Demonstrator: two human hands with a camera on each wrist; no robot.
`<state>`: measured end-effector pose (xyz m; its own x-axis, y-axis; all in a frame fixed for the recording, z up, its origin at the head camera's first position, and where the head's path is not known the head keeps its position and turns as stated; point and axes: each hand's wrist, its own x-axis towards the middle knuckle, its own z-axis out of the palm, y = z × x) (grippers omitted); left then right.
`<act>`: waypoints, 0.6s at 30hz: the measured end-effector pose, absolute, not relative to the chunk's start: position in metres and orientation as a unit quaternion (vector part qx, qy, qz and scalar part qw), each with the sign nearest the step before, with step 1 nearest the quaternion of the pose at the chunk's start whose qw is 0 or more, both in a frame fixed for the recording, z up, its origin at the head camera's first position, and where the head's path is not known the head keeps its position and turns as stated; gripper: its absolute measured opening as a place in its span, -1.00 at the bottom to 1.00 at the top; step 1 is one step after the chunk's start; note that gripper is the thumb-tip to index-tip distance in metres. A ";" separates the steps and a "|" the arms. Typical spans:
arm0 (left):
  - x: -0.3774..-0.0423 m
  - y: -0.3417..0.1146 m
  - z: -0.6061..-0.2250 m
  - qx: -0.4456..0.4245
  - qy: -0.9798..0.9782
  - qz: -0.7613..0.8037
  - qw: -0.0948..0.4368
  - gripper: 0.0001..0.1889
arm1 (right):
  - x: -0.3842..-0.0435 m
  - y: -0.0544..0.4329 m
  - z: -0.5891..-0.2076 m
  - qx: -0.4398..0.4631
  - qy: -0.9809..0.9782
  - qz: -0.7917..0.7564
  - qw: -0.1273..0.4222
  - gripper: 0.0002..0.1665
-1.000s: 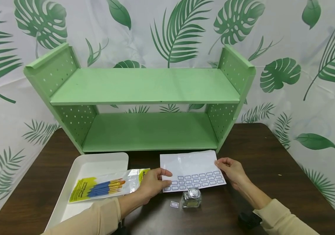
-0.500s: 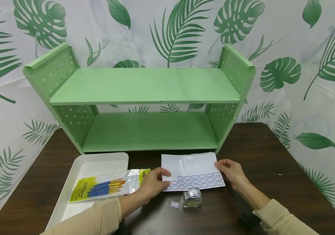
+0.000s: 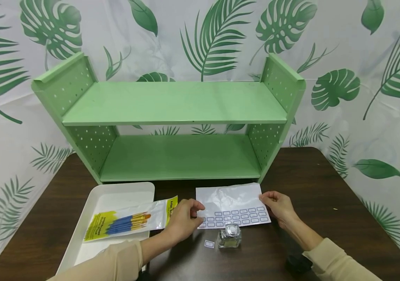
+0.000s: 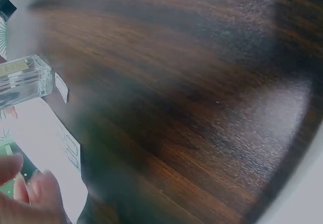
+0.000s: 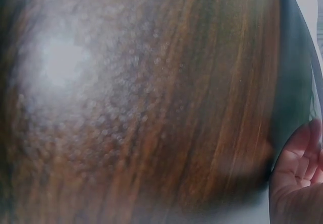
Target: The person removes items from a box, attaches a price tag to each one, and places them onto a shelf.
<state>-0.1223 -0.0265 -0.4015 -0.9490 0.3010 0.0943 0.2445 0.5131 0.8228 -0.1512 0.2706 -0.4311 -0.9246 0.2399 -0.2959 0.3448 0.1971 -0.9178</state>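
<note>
Bench (image 3: 330, 187): carrying everything here, its dark wood-grained top shining under glare in the wrist views.
Green shelf (image 3: 175, 102): standing on the bench, behind the other things.
White tray (image 3: 126, 192): sitting at the person's left, in front of the shelf.
Label sheet (image 3: 233, 198): spreading between the left hand (image 3: 182, 220) and the right hand (image 3: 280, 208), its printed rows (image 3: 235, 216) running along the near part; how far it is lifting off the bench, I cannot tell.
Sheet's handling: probably weighing next to nothing and bending readily, its shiny face likely feeling slick; pulling hard would be risking a crease.
Sheet's best hold: the blank side margins are offering the cleanest pinch; pressing on the rows would be risking scuffed labels.
Brush pack (image 3: 130, 223): lying slantwise across the tray, its right end reaching past the rim to just beside the left hand.
Right hand: pinching the sheet's right edge, thumb and index finger closing narrowly a little beyond its middle.
Left hand: reaching over the sheet's left edge, thumb and index tips standing apart with a modest gap; whether these fingers are gripping, I cannot tell.
Glass bottle (image 3: 229, 239): standing upright by the sheet's near edge, its cap overlapping that edge in the head view.
Loose label (image 3: 209, 244): lying on the bench just left of the bottle, apart from all fingers.
</note>
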 end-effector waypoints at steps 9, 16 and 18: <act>-0.120 -0.031 -0.410 0.233 0.844 0.464 0.137 -0.81 | -0.151 0.270 -0.432 0.192 0.789 -0.583 0.034 -0.73; -0.119 -0.035 -0.414 0.258 0.853 0.422 0.168 -0.81 | -0.152 0.270 -0.433 0.191 0.788 -0.585 0.028 -0.76; -0.118 -0.035 -0.414 0.268 0.856 0.410 0.168 -0.81 | -0.152 0.270 -0.434 0.190 0.787 -0.586 0.028 -0.76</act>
<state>-0.1178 -0.0354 -0.4144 -0.8001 0.5961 -0.0679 0.3209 0.5208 0.7911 -0.1523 0.2703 -0.4337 -0.9262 0.2664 -0.2668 0.3318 0.2398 -0.9123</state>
